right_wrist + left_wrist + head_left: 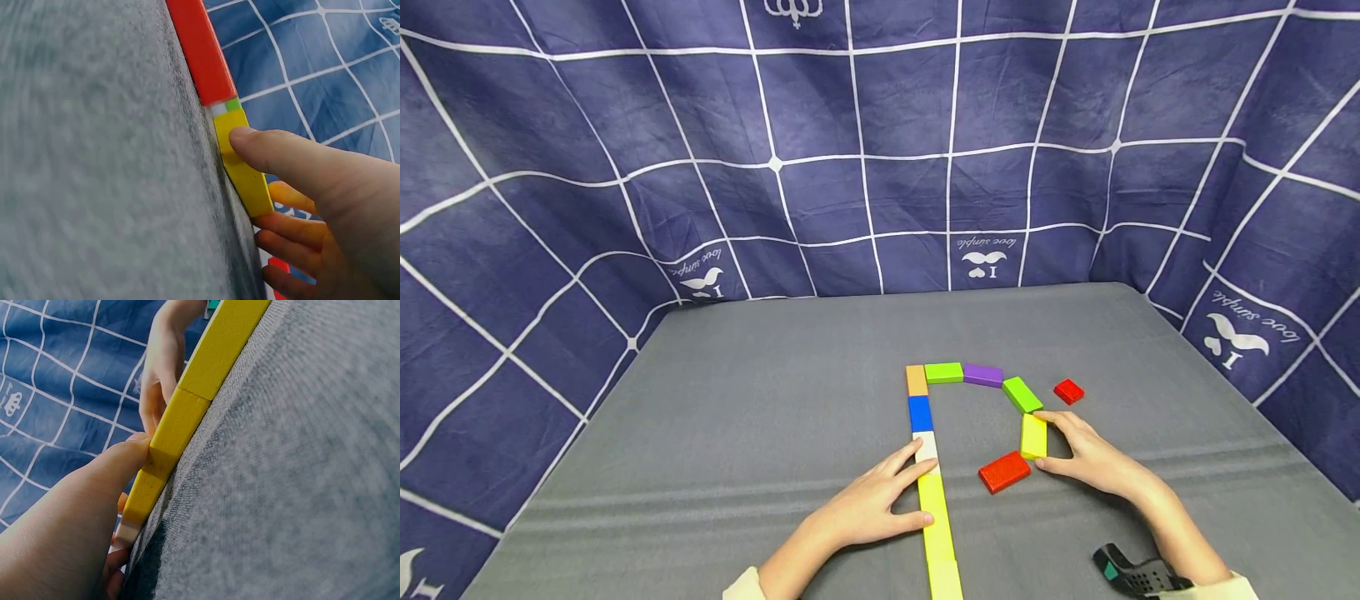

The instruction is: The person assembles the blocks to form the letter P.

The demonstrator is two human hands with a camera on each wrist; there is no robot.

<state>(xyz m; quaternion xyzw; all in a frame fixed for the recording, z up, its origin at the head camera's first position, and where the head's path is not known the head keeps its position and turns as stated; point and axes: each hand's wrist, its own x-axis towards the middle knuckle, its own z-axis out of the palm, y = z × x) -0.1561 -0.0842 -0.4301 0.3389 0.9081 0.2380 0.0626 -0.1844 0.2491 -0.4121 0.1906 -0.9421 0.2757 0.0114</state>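
Observation:
My right hand [1090,454] pinches a yellow block [1033,437] by its two ends, thumb at the near end and fingertip at the far one. That block ends a curve of green [1022,395], purple [982,376] and another green block [943,372]. In a straight row stand an orange block [917,380], a blue block [921,414], a white block [927,446] and several yellow blocks [934,498]. With fingers spread, my left hand [880,504] rests against this row, fingertips at the white block and thumb touching yellow.
Inside the curve lies a red block [1004,472], its corner close to the pinched yellow one. A smaller red block [1069,392] is beyond my right hand. Grey cloth [760,375] covers the table, and a blue gridded curtain [902,192] hangs around it.

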